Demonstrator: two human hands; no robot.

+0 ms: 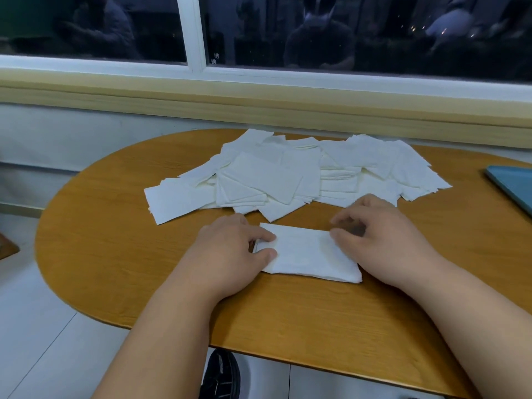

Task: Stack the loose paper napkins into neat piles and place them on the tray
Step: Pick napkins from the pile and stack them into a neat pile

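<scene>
My left hand (230, 249) pinches the left end of the small pile (308, 254) of napkins between thumb and forefinger, and the pile lies flat on the wooden table (115, 226) just in front of me. My right hand (383, 240) sits at the pile's right end, fingers curled and thumb tip on the top sheet, though I cannot tell whether it truly grips. The loose napkins (273, 174) sprawl just behind, and the blue tray (512, 182) lies at the table's right edge.

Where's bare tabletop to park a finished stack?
Free: oval wooden table's left end, beside the loose white paper napkins; its near edge, below the small white napkin stack; strip between napkins and blue tray. Crowded: centre, around left hand and right hand.
</scene>
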